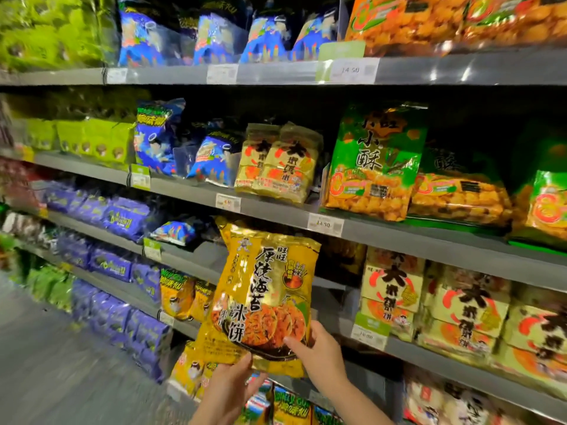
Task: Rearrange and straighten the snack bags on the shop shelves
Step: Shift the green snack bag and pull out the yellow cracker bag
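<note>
Left hand and right hand both clamp the bottom edge. The shelf shows a dark gap; the yellow rice-cracker bag is held upright before its front edge. Slide it in square, label out.

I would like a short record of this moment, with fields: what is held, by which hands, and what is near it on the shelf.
held: yellow rice cracker bag, upright, front toward camera
left hand: grips its bottom edge
right hand: grips its lower right corner, thumb on front
behind it: grey shelf with a bare stretch
right neighbour: cream rice cracker bags, standing
left neighbour: blue bag, lying down
</note>
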Demonstrator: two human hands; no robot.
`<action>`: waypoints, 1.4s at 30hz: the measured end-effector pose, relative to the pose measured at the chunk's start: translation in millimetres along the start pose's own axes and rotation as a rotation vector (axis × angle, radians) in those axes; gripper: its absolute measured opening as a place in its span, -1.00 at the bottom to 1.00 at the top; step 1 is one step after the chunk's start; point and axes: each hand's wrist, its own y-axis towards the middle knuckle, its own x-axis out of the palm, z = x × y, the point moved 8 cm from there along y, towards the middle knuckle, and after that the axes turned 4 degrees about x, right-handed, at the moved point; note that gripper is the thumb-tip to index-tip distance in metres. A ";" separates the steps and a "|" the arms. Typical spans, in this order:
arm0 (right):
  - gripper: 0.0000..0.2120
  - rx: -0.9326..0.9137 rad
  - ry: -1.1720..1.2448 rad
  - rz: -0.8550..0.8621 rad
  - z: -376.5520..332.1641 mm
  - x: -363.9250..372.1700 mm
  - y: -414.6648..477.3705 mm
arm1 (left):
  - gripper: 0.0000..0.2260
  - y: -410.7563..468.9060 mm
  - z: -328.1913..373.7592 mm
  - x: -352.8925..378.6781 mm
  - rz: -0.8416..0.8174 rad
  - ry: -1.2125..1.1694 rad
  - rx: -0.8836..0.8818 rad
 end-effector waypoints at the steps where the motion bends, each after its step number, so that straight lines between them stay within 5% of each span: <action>1: -0.77 0.017 -0.030 0.006 9.2 1.6 -0.4 | -0.89 3.9 -12.0 -6.5 0.045 0.067 -0.028; 4: -0.72 0.052 -0.092 0.047 37.7 2.0 5.3 | -0.77 15.1 -38.3 -10.4 0.071 0.287 -0.057; 8: -0.71 0.119 -0.165 0.091 58.2 -12.3 14.8 | -0.94 26.7 -59.2 12.1 0.023 0.259 -0.173; 13: -0.71 0.153 -0.146 0.215 69.5 -40.4 37.9 | -0.84 59.6 -67.1 46.9 -0.016 0.258 -0.282; 18: -0.38 0.170 -0.187 0.321 59.8 -68.0 63.6 | -0.76 98.6 -61.5 89.2 -0.153 0.354 -0.288; 21: -0.40 0.202 -0.190 0.393 59.8 -75.1 76.4 | -0.92 119.3 -53.9 107.6 -0.183 0.378 -0.287; 24: -0.42 0.223 -0.204 0.461 58.5 -79.7 89.6 | -0.74 141.8 -54.3 118.0 -0.188 0.353 -0.299; 26: -0.46 0.229 -0.253 0.492 53.4 -81.2 98.2 | -0.95 154.8 -50.5 126.2 -0.206 0.318 -0.269; 31: -0.52 0.323 -0.409 0.526 53.8 -77.0 111.7 | -0.82 178.4 -48.5 134.8 -0.183 0.269 -0.228; 37: -0.35 0.323 0.007 0.458 86.4 -52.4 120.7 | -0.81 177.0 -56.1 148.5 -0.291 0.186 -0.218; 42: -0.40 0.337 0.010 0.420 87.6 -36.5 113.9 | -0.55 179.4 -50.5 149.5 -0.280 0.118 -0.220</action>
